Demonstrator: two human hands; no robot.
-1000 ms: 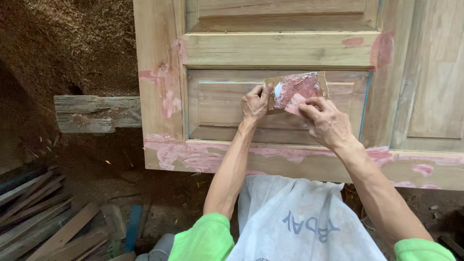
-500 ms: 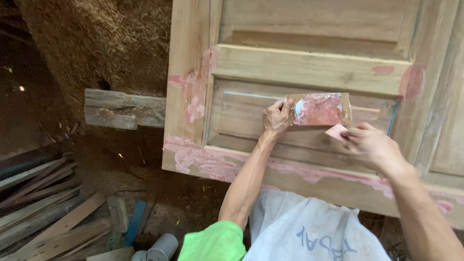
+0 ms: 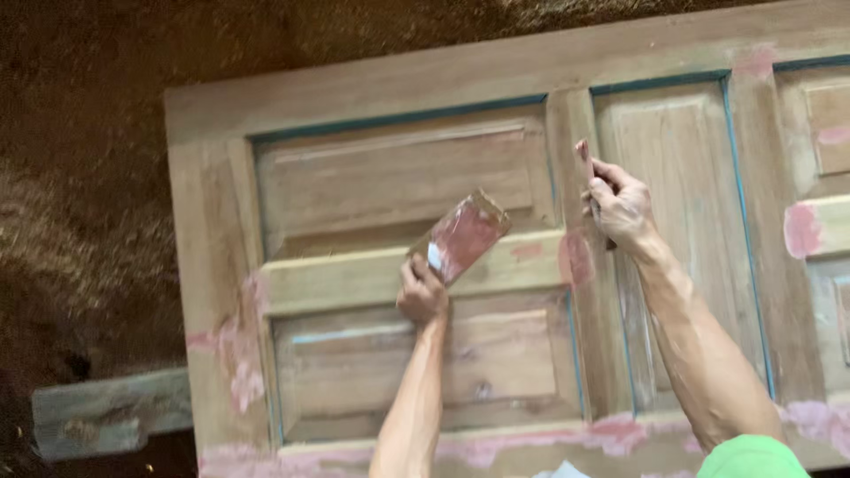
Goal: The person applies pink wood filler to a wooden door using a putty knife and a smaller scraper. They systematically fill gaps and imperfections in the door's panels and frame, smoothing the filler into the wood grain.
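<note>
While a flat board (image 3: 464, 237) smeared with pink filler is gripped at its lower end by the left hand (image 3: 421, 292) and held before the door (image 3: 354, 186), a small scraper (image 3: 586, 164) is pinched upright in the closed fingers of the right hand (image 3: 620, 208) against the centre post. Filling of the post appears to be in hand; firm, even pressure along the grain is called for next. The scraper's blade is blurred, and any filler on it cannot be made out.
</note>
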